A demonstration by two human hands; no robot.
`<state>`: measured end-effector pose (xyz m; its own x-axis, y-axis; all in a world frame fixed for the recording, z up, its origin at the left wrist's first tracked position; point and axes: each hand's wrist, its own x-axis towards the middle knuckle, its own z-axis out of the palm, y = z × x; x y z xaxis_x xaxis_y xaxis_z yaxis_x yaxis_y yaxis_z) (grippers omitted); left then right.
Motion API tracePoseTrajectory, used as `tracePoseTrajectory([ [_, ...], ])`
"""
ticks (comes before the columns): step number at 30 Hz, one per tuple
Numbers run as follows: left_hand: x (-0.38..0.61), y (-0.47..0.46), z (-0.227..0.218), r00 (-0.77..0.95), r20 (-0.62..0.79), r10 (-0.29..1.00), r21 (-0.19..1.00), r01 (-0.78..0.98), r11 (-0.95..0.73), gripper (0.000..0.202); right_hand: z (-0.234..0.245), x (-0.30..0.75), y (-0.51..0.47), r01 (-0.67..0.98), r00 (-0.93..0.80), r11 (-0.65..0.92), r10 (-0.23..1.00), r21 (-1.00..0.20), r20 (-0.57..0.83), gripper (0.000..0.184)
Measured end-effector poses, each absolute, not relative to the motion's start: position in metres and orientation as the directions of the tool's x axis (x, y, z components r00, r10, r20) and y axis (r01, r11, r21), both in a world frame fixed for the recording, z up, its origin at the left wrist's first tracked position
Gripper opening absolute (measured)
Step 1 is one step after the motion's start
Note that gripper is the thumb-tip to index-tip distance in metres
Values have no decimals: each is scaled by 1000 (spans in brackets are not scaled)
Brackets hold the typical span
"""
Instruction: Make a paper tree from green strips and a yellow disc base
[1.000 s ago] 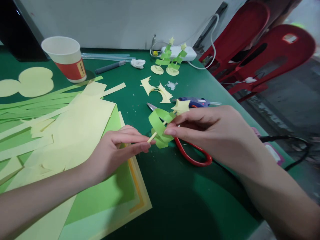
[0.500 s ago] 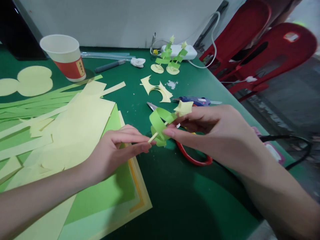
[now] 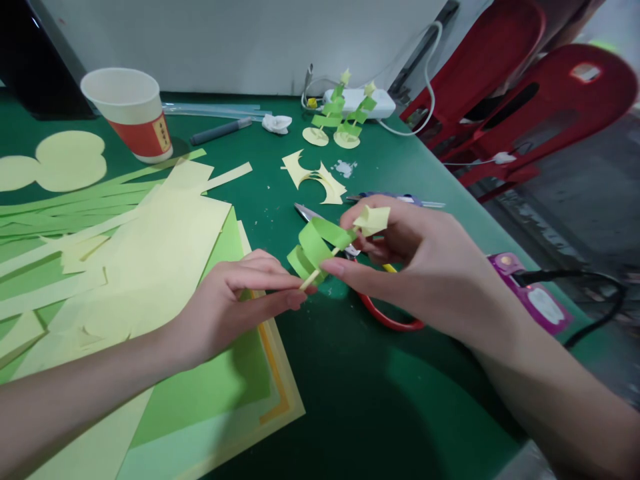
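Both hands hold a small paper tree (image 3: pixel 320 245) above the green table (image 3: pixel 380 400): a thin stick threaded with curled green paper strips and topped by a pale yellow star (image 3: pixel 373 219). My left hand (image 3: pixel 235 303) pinches the stick's lower end between thumb and fingers. My right hand (image 3: pixel 415 263) is closed round the upper part, its fingertips on the green strips just under the star.
Red-handled scissors (image 3: pixel 385 313) lie under my right hand. Yellow and green paper sheets (image 3: pixel 165 267) and strips cover the left. A paper cup (image 3: pixel 133 113), a marker (image 3: pixel 220 131), two finished paper trees (image 3: pixel 340 120), a power strip and red chairs (image 3: pixel 525 87) are further off.
The paper tree has risen slightly and tilted, the star moving up and right. My right hand shifted left over the glue gun, uncovering a purple object at the right.
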<state>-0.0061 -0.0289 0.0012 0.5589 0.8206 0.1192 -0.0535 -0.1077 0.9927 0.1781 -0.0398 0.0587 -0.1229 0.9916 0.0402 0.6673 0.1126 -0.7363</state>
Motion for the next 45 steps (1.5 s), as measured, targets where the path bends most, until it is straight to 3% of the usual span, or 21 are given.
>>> tracePoseTrajectory([
  [4,-6,-29,1,565,109,818,994,-38,-106,21,58,177,-40,582,-109,71,994,-810,9,31],
  [12,-8,-29,4,543,24,839,999,14,-38,12,57,175,-37,533,-123,23,991,-846,-50,42],
  [23,-7,-30,8,549,-6,836,1000,5,5,11,53,172,-36,506,-196,87,981,-858,-17,25],
  [33,-8,-29,9,558,-11,830,1000,15,3,12,50,171,-36,507,-207,143,977,-850,41,23],
  [36,-8,-30,8,540,-20,841,1000,-3,26,10,50,172,-36,511,-215,155,975,-845,49,27],
  [41,-9,-32,7,517,-47,855,998,-17,65,11,51,177,-36,509,-266,133,964,-851,-9,52],
  [45,-9,-33,6,522,-85,849,992,-36,121,12,50,177,-37,483,-246,126,969,-867,3,41],
])
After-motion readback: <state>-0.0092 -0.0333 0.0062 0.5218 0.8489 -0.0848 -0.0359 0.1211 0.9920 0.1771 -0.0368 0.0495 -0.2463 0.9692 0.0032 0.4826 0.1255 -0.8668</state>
